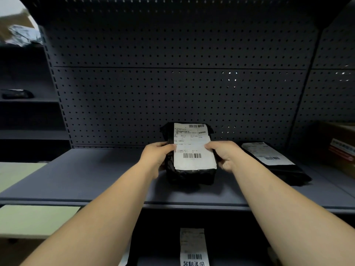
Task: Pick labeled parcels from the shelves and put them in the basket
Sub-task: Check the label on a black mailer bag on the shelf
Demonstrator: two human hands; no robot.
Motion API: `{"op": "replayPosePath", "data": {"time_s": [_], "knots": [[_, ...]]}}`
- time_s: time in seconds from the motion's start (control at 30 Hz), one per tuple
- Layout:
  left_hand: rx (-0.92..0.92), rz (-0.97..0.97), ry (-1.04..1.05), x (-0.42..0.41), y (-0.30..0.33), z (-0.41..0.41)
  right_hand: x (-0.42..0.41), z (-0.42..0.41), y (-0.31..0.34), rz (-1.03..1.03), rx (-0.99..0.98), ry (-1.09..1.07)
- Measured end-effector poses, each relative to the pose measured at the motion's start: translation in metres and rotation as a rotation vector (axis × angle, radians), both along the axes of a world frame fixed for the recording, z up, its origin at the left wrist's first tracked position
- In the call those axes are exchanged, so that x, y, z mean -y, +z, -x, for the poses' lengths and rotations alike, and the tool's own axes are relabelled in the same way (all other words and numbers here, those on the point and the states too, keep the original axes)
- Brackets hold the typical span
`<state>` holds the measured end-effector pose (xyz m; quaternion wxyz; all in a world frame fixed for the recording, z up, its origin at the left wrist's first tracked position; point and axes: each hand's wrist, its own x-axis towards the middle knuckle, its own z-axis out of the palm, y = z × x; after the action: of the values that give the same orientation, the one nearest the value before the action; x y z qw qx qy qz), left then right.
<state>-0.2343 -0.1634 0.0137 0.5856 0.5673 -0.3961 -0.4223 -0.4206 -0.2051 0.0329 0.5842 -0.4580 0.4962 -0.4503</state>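
dim light, dark pegboard back wall [172, 54], grey metal shelf [96, 175], pale green surface [34, 219] at left

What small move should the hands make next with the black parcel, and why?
Probably lift the black parcel off the shelf and draw it back. The left hand and right hand already grip its sides; no basket is in view.
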Motion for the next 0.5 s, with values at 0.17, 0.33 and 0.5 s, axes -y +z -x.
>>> {"op": "replayPosePath", "data": {"time_s": [0.17,0.33,0.5], "knots": [[0.035,-0.120,0.002,0.010,-0.005,-0.001,0.004,0.000,-0.003,-0.097,-0.104,0.005],[0.039,-0.220,0.003,0.019,-0.007,-0.002,0.010,-0.002,-0.012,-0.145,-0.117,-0.005],[0.030,-0.265,-0.006,0.026,-0.009,-0.005,0.021,-0.006,-0.020,-0.188,-0.144,0.020]]}}
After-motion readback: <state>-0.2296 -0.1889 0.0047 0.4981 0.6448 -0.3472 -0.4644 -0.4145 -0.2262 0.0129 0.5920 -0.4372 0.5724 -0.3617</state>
